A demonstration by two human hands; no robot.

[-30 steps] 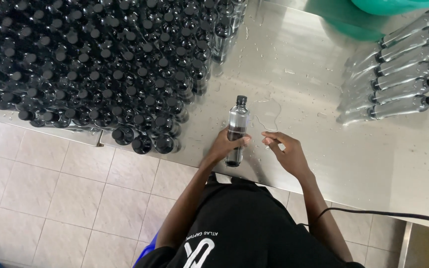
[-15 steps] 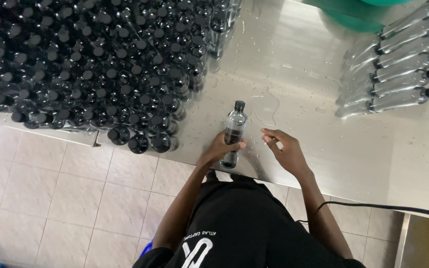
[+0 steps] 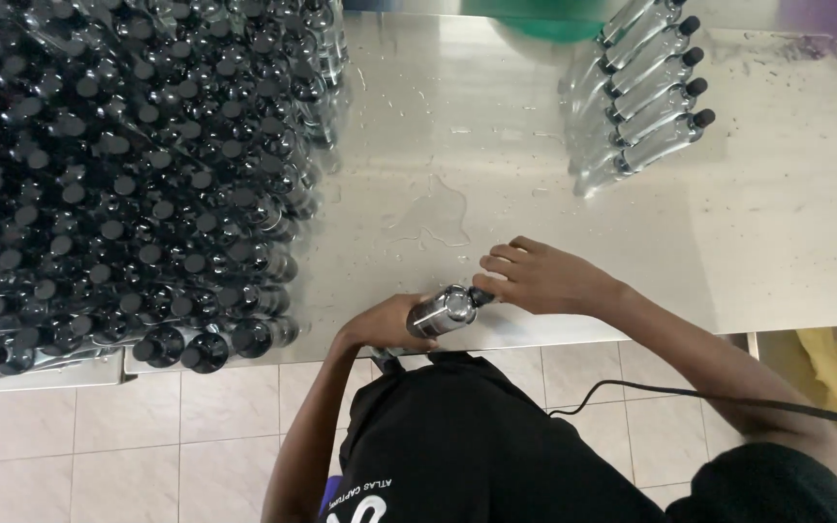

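Head view shows the left hand (image 3: 380, 324) wrapped shut around the body of one clear bottle (image 3: 441, 311), while the right hand (image 3: 540, 279) pinches its black cap end with curled fingers. That bottle lies tipped over at the near edge of the steel worktop (image 3: 777, 232), long axis running left to right, cap toward the right hand. Beyond the bottle lie five more bottles in a row (image 3: 641, 87), and left of it stands a dense mass of upright capped bottles (image 3: 118, 174), too many to count.
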